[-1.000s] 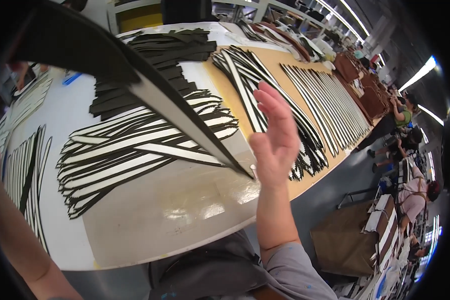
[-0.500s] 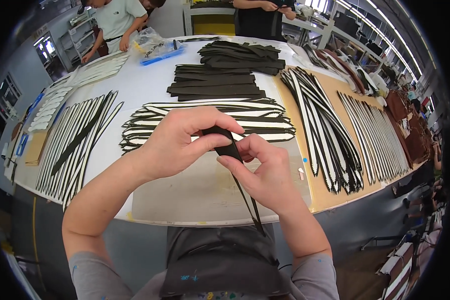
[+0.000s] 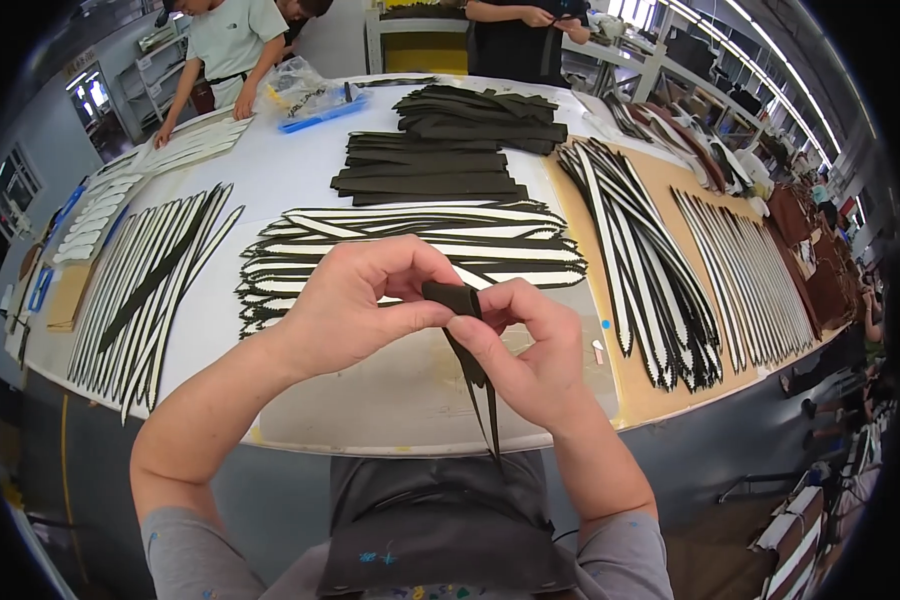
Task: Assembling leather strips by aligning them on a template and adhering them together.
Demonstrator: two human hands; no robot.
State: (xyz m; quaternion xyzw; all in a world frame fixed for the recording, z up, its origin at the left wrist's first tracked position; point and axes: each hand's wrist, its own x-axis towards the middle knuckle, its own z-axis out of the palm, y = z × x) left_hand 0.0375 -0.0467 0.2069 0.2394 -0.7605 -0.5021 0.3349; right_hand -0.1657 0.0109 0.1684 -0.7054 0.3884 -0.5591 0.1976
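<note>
Both hands work at the near edge of a large white table. The left hand and the right hand pinch the folded top of a dark strip between thumbs and fingers; its tails hang down past the table edge, over the person's lap. Just beyond the hands lies a fan of black-and-white strips. Behind that are stacks of dark strips. A tan board on the right carries further striped rows. More striped pieces lie at the left. At the far side, a person in a pale shirt leans over the table. The room is a workshop with shelving and bright ceiling lights.
</note>
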